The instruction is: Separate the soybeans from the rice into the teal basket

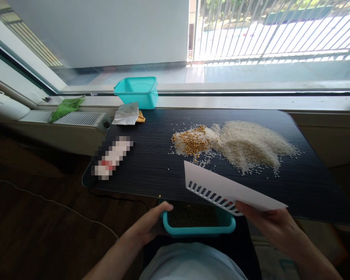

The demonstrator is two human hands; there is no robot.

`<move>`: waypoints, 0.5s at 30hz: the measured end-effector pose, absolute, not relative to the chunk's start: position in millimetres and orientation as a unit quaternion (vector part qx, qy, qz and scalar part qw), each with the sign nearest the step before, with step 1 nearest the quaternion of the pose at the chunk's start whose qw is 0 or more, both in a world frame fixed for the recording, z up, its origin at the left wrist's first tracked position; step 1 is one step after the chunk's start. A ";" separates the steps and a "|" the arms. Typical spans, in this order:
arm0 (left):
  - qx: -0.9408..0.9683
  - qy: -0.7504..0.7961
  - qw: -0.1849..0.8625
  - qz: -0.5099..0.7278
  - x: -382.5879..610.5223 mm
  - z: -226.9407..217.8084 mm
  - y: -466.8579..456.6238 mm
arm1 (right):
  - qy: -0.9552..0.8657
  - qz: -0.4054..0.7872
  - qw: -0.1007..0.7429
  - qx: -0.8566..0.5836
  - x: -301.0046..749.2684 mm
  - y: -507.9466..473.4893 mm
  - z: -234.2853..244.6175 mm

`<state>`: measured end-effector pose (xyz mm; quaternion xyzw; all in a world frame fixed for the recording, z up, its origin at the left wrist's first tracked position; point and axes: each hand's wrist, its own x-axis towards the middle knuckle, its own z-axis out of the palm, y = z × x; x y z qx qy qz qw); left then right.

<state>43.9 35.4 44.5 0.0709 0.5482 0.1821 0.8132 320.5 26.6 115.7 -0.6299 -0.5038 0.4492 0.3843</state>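
Observation:
My left hand (150,223) grips the left rim of a teal tub (198,230) held below the near edge of the black table (151,163); dark green beans fill the tub. My right hand (268,223) holds a white slotted scoop (227,188) tilted over the tub's right side, its flat back facing me. On the table beyond lie a wide heap of white rice (247,144) and, touching its left side, a smaller patch of yellow soybeans (194,142) mixed with rice.
A second teal tub (136,91) stands on the window sill at the back. A white paper bag (126,114) and a blurred packet (112,157) lie on the table's left part. A green cloth (66,107) rests on a radiator at the left.

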 end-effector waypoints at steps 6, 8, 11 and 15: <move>0.068 0.573 0.792 0.199 6.3 46.9 33.5 | -0.593 0.458 0.343 -0.567 299.1 32.4 104.8; 0.068 0.581 0.783 0.210 -5.1 48.3 32.9 | -0.626 0.462 0.323 -0.539 286.4 36.8 105.6; 0.067 0.588 0.776 0.219 -18.1 50.6 32.3 | -0.655 0.462 0.320 -0.506 261.7 50.2 108.0; 0.062 0.595 0.768 0.230 -32.1 53.8 29.9 | -0.692 0.473 0.297 -0.457 227.0 70.2 111.9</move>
